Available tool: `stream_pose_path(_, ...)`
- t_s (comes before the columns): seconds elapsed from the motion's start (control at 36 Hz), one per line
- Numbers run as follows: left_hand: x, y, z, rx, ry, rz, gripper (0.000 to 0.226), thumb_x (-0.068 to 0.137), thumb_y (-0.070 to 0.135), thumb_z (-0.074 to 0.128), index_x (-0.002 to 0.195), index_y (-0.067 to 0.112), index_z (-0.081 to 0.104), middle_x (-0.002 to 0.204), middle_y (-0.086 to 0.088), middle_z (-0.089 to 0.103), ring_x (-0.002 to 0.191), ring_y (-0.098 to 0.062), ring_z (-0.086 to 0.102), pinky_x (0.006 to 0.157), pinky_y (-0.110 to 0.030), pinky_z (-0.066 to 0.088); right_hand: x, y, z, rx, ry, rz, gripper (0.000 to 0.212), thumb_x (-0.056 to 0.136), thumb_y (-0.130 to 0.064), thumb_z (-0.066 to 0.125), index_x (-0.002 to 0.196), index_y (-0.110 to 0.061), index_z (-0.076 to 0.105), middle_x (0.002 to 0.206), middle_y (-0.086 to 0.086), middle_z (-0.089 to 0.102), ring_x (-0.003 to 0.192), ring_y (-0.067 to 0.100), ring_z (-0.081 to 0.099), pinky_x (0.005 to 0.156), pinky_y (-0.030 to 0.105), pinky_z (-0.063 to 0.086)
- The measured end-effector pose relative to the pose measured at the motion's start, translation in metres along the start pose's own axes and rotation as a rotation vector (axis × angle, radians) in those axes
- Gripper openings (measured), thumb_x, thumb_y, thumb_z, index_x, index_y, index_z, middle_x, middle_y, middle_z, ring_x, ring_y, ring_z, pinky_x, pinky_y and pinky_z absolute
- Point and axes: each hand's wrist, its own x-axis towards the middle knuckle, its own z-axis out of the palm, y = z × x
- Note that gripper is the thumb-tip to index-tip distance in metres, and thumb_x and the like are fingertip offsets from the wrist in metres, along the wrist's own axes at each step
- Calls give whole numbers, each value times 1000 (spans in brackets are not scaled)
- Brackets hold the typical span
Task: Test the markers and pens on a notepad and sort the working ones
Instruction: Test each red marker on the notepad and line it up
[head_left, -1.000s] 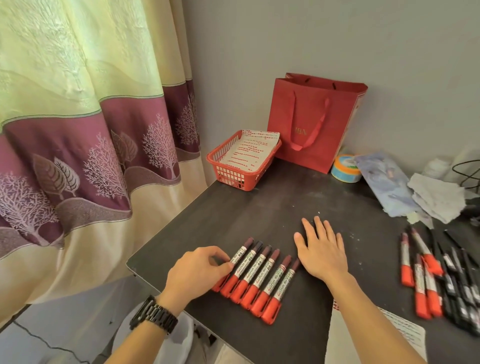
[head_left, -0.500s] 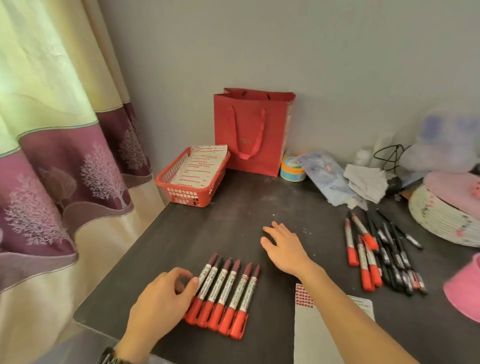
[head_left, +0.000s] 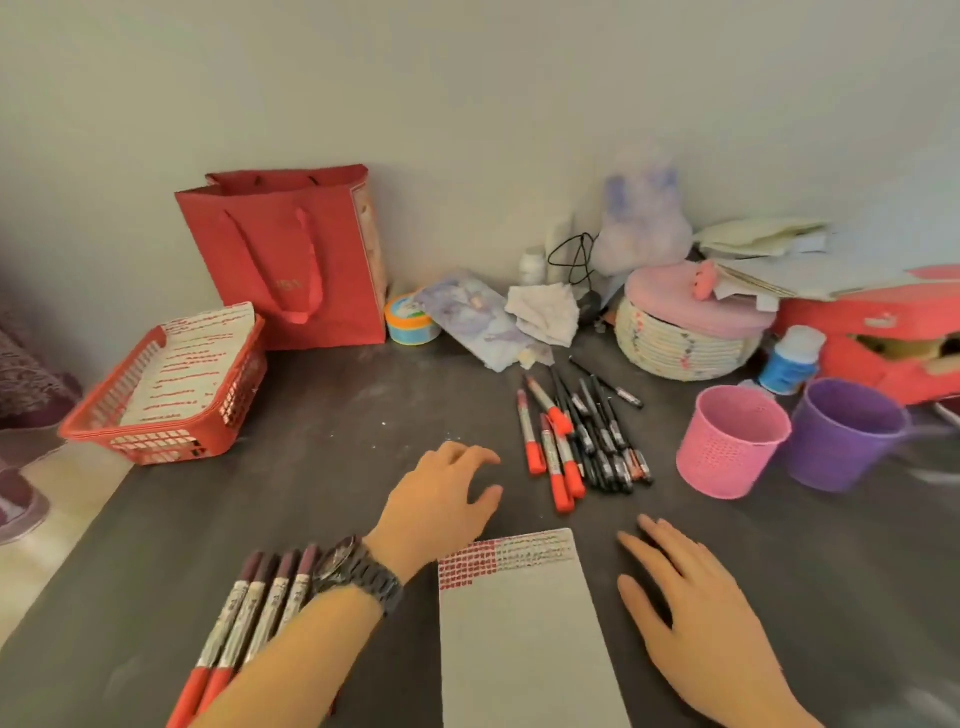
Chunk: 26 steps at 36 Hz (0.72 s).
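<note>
Markers (head_left: 571, 441) in the loose pile lie just to the right of my left hand (head_left: 441, 499), whose fingers (head_left: 470, 454) are loosely curled and hold nothing. Their long axes run away from me, red ends nearest, so I judge a short sideways reach would meet the closest one across its barrel. My right hand (head_left: 691, 613) rests flat, fingers spread, beside the notepad (head_left: 524, 639), farther from the pile. Bare table (head_left: 337, 415) lies open around the left hand. The pink cup (head_left: 732, 441) stands to the pile's right, and the row of markers (head_left: 260, 603) lies partly under my left forearm.
</note>
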Motion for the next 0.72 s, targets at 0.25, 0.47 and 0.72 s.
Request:
stream_pose_path(0.25,59,34,31,139,-55,25,35,101,46,38,135,42,43,124,2,52,113,-22,48,82,-39,52,3,4,6,-13,-39,54,53,99,-59,38,150,-44,41,163,-18,25,152,5,18,126,33,11)
stream_pose_path(0.47,55,23,23,219,-41,-120,24,97,54,38,111,40,53,109,6,49,102,-19,51,69,-33,40,2,10,7,-14,-36,46,51,99,-58,39,148,-43,43,163,-18,28,152,6,18,126,34,15)
stream_pose_path(0.72,34,-6,9,138,-19,-256,17,96,51,48,98,36,54,104,5,49,87,-19,57,73,-36,47,0,8,5,-26,-51,56,53,100,-58,40,150,-43,41,163,-19,25,152,4,16,126,34,14)
